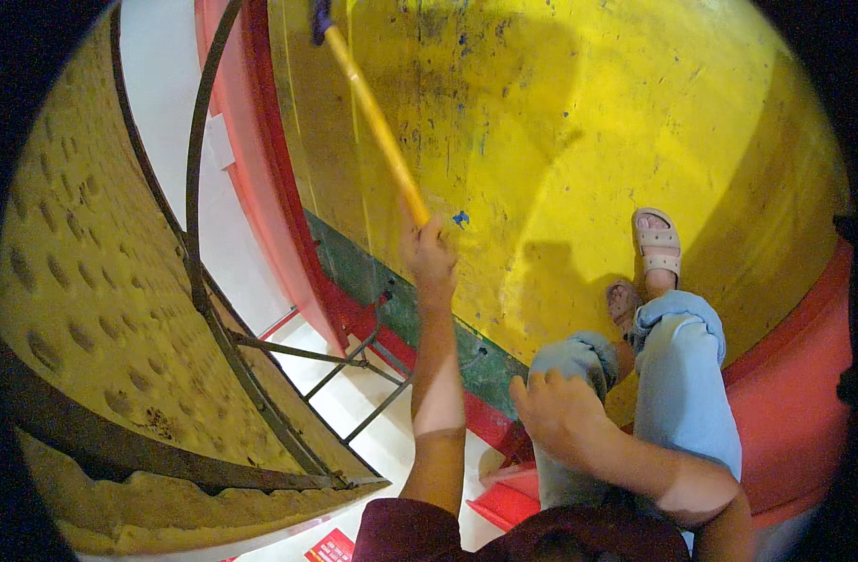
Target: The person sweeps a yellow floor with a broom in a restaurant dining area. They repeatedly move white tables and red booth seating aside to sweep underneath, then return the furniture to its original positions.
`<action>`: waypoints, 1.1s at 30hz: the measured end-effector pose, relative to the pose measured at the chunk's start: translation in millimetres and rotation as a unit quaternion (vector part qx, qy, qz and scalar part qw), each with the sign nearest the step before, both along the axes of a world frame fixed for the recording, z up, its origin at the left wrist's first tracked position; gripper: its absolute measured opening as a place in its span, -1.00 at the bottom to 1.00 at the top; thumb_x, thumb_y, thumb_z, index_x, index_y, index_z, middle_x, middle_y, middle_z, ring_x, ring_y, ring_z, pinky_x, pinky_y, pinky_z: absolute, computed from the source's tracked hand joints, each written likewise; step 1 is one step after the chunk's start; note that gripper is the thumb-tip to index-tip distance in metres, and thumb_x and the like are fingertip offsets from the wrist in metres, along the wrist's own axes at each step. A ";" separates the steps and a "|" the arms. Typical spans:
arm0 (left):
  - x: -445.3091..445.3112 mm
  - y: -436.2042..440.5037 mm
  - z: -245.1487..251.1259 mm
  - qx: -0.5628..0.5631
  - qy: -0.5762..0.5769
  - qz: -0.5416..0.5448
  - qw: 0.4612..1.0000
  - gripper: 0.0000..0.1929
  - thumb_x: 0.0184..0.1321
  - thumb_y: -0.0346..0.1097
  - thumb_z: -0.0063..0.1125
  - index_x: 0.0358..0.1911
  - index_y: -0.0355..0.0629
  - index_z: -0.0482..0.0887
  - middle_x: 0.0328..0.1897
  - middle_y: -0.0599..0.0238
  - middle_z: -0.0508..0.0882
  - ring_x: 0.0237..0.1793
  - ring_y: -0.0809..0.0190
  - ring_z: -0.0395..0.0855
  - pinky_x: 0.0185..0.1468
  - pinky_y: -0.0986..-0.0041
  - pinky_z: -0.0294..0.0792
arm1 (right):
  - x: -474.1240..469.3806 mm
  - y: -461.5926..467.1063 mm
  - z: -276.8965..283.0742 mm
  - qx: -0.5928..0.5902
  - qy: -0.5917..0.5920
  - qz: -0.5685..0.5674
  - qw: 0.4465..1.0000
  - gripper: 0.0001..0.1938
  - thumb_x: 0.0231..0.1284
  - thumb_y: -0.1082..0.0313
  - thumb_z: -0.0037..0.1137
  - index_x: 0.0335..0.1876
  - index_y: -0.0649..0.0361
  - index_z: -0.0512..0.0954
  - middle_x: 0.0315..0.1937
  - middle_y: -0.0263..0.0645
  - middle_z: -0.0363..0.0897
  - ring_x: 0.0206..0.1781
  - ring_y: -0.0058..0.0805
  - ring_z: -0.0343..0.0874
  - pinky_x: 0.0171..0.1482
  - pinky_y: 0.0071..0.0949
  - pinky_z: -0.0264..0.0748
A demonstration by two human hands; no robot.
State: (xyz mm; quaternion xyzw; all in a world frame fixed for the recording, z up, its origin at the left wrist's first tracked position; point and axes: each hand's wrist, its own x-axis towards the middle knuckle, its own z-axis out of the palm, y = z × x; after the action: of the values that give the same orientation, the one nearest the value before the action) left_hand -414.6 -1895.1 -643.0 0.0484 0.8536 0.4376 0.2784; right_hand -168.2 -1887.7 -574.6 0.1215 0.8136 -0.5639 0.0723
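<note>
My left hand point(429, 263) is wrapped around the lower end of a yellow pole handle point(379, 126). The pole slants up and left to a dark purple head point(321, 21), cut off by the picture's top edge; its kind cannot be told. Under it spreads a worn yellow painted floor point(611, 119) with dark scuffs and blue specks. My right hand point(562, 414) lies over my bent knee in light blue jeans point(682, 393), its fingers curled and their tips hidden. No tool shows in that hand.
A dimpled yellow-brown panel point(84, 281) in a dark metal frame point(197, 211) stands at the left. Red edging point(274, 140) and a green strip point(401, 295) border the yellow floor. My sandalled foot point(657, 246) rests on it. A red curved surface point(787, 421) rises at the right.
</note>
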 end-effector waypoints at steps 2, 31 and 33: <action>-11.8 -34.3 16.9 0.019 0.035 0.008 0.999 -0.39 0.06 -0.50 -0.12 0.26 0.07 0.15 -0.56 0.45 0.35 -0.80 0.52 0.18 -0.81 0.68 0.06 | -0.9 -2.0 0.6 -0.020 0.000 0.007 1.000 -0.81 -0.05 0.31 -0.03 -0.30 0.20 0.40 -0.46 -0.17 0.49 -0.39 -0.31 0.54 -0.47 -0.39 0.46; -214.5 -105.7 -148.6 -0.059 -0.085 0.114 0.988 -0.78 0.13 -0.23 -0.14 -0.63 0.05 0.22 -0.80 0.45 0.11 -0.79 0.30 0.05 -0.73 0.45 -0.02 | -2.2 -18.9 -14.0 -0.056 0.020 -0.013 0.998 -0.84 -0.03 0.29 -0.06 -0.37 0.19 0.38 -0.52 -0.20 0.47 -0.49 -0.35 0.51 -0.59 -0.41 0.40; -189.4 -42.4 -154.9 -0.015 -0.142 0.092 0.985 -0.87 0.12 -0.25 -0.13 -0.55 0.08 0.27 -0.79 0.46 0.17 -0.83 0.31 0.10 -0.77 0.45 0.00 | -2.8 -19.1 -12.7 -0.049 0.032 -0.015 0.998 -0.84 -0.02 0.29 -0.06 -0.36 0.19 0.38 -0.53 -0.20 0.46 -0.49 -0.34 0.51 -0.59 -0.42 0.41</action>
State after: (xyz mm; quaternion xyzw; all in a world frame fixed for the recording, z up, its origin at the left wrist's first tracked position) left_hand -603.9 -1937.5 -797.9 -0.0974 0.8127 0.4511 0.3558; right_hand -171.0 -1906.8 -587.3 0.1120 0.7849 -0.6079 0.0432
